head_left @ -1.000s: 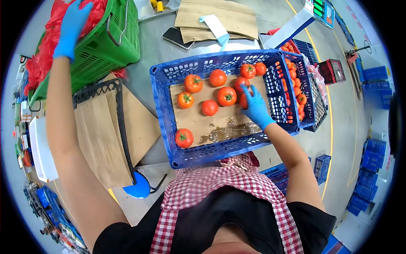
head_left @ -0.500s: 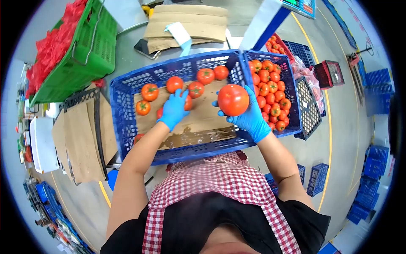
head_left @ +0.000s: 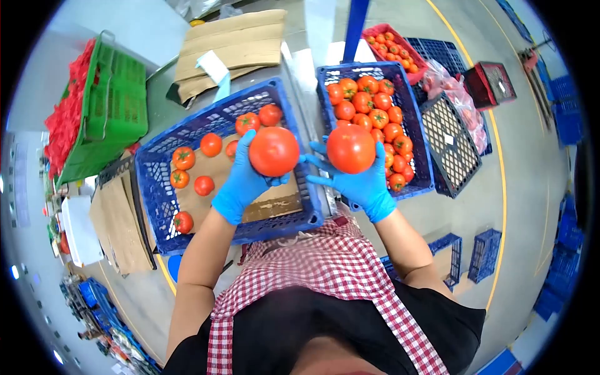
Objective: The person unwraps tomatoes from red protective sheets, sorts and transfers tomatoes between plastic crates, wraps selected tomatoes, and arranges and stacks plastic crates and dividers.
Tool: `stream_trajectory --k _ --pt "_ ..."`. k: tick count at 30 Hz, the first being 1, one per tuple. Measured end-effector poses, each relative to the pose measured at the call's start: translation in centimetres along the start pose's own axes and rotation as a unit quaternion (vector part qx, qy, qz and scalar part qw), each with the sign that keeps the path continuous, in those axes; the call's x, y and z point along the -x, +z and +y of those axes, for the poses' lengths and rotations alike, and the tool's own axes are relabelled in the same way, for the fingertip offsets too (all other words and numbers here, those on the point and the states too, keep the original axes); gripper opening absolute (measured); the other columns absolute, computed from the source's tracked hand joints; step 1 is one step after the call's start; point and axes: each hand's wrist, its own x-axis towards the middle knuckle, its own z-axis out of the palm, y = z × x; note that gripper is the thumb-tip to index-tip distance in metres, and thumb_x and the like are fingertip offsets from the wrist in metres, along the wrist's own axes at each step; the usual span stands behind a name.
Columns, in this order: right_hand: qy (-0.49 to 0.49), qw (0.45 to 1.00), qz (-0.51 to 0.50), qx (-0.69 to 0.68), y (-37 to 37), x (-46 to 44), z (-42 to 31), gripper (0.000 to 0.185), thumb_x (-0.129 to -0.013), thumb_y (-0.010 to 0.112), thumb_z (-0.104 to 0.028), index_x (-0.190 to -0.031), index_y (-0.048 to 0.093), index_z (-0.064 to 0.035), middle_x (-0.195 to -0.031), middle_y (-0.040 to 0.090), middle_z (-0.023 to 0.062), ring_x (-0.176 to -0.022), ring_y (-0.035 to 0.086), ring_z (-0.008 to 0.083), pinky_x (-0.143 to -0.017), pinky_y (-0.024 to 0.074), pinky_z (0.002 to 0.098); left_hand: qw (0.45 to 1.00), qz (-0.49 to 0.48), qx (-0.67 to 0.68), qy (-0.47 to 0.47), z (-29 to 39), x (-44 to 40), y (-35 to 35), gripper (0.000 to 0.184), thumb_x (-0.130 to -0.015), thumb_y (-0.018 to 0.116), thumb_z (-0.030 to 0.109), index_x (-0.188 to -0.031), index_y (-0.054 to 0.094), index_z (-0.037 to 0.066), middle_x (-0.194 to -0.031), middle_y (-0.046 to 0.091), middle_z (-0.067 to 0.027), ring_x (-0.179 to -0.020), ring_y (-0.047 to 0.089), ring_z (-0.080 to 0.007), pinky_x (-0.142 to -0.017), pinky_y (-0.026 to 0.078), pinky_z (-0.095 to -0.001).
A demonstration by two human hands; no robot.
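Observation:
My left hand (head_left: 240, 186), in a blue glove, holds a large red tomato (head_left: 274, 152) above the right part of a blue crate (head_left: 250, 232). Beside it my right hand (head_left: 367, 187), gloved too, holds another tomato (head_left: 351, 149) over the near left part of a second blue crate (head_left: 427, 150). Several tomatoes (head_left: 211, 145) lie spread on cardboard (head_left: 194, 206) in the first crate. The second crate is filled with many tomatoes (head_left: 379, 118). Both held tomatoes are raised, a small gap between them.
A green crate (head_left: 119, 100) with red plastic (head_left: 74, 103) stands at the far left. Cardboard sheets (head_left: 231, 44) lie behind the first crate. Further right are a red crate of tomatoes (head_left: 420, 69), a black crate (head_left: 451, 147) and a blue post (head_left: 355, 31).
My left hand has risen from the first crate with a tomato. My right hand still holds its tomato, now over the second crate. The view has turned to the right.

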Motion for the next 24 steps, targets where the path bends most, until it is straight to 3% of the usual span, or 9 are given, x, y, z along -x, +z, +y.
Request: stream_trajectory --k 1,4,5,9,11,13,14,17,24 --pt "0.007 1.0 -0.028 0.008 -0.3 0.3 -0.2 0.097 -0.071 0.047 -0.073 -0.14 0.026 -0.0089 -0.145 0.022 0.0233 -0.132 0.023 0.0438 -0.105 0.0165 0.0644 0.995 -0.052 -0.08 0.019 -0.3 -0.3 1.3 0.066 -0.086 0.044 0.059 -0.126 0.046 0.006 -0.115 0.058 -0.0141 -0.079 0.063 -0.022 -0.062 0.051 -0.0309" --pt "-0.045 0.977 -0.133 -0.158 -3.6 1.3 -1.1 0.097 -0.072 0.04 -0.078 -0.139 0.029 -0.0093 -0.145 0.025 0.0181 -0.132 0.026 0.0404 -0.107 0.0161 0.0604 0.891 -0.005 -0.42 0.174 -4.1 -2.5 5.4 0.06 -0.09 0.053 0.041 -0.135 0.037 0.004 -0.119 0.055 -0.0118 -0.095 0.059 -0.0181 -0.081 0.048 -0.0301" --pt "-0.064 0.975 -0.157 -0.147 -4.1 1.9 -1.7 0.097 -0.072 0.037 -0.08 -0.138 0.03 -0.0097 -0.144 0.028 0.0159 -0.131 0.027 0.039 -0.108 0.0163 0.058 0.89 -0.01 -0.43 0.155 -5.2 -2.6 7.0 0.059 -0.089 0.059 0.025 -0.139 0.033 0.005 -0.125 0.05 -0.01 -0.107 0.052 -0.0147 -0.092 0.042 -0.0282" --pt "-0.188 0.981 -0.041 0.003 -7.4 4.8 -4.0 0.083 -0.078 0.038 -0.072 -0.135 0.034 -0.0111 -0.135 0.04 0.0141 -0.128 0.035 0.0337 -0.11 0.019 0.0505 0.865 -0.077 -0.495 -0.016 -5.9 -2.7 7.5 0.051 -0.091 0.056 0.018 -0.137 0.039 0.005 -0.131 0.046 -0.0101 -0.114 0.05 -0.0174 -0.097 0.039 -0.0302" --pt "-0.266 0.892 0.111 0.349 -10.8 6.8 -6.0 0.078 -0.081 0.042 -0.066 -0.135 0.034 -0.0117 -0.136 0.04 0.013 -0.127 0.037 0.0317 -0.109 0.0224 0.0498 0.852 -0.082 -0.518 0.006 -6.9 -2.6 7.1 0.049 -0.091 0.055 0.018 -0.136 0.04 0.006 -0.129 0.048 -0.0094 -0.111 0.051 -0.0168 -0.096 0.04 -0.0292" --pt "-0.28 0.798 0.169 0.506 -14.4 8.2 -8.6 0.073 -0.082 0.046 -0.059 -0.137 0.033 -0.0129 -0.137 0.039 0.0116 -0.126 0.039 0.0302 -0.107 0.0271 0.0494 0.868 -0.076 -0.49 0.031 -6.6 -2.3 6.2 0.044 -0.09 0.056 0.017 -0.132 0.045 0.006 -0.123 0.053 -0.006 -0.107 0.053 -0.0139 -0.093 0.041 -0.0279" --pt "-0.274 0.801 0.157 0.509 -16.3 8.9 -10.0 0.071 -0.083 0.049 -0.055 -0.138 0.032 -0.0139 -0.138 0.039 0.0109 -0.126 0.041 0.0296 -0.106 0.0301 0.0493 0.872 -0.06 -0.484 0.04 -6.2 -1.9 5.7 0.043 -0.09 0.056 0.017 -0.13 0.046 0.005 -0.122 0.054 -0.0055 -0.106 0.053 -0.0134 -0.092 0.042 -0.028" --pt "-0.179 0.96 0.172 0.132 -19.1 10.3 -13.0 0.069 -0.082 0.052 -0.052 -0.137 0.033 -0.0147 -0.138 0.039 0.0106 -0.125 0.041 0.0301 -0.1 0.036 0.0514 0.875 -0.012 -0.478 0.077 -5.2 -1.2 4.0 0.039 -0.089 0.056 0.018 -0.126 0.051 0.003 -0.118 0.057 -0.0043 -0.104 0.055 -0.0121 -0.09 0.043 -0.0285" --pt "-0.111 0.939 0.252 0.206 -20.2 9.6 -13.6 0.072 -0.08 0.059 -0.049 -0.137 0.034 -0.0123 -0.136 0.04 0.0132 -0.123 0.043 0.0322 -0.088 0.0466 0.0527 0.872 0.054 -0.465 0.14 -3.8 1.7 1.9 0.038 -0.091 0.053 0.02 -0.125 0.052 0.003 -0.117 0.058 -0.0057 -0.103 0.057 -0.0147 -0.088 0.044 -0.029"
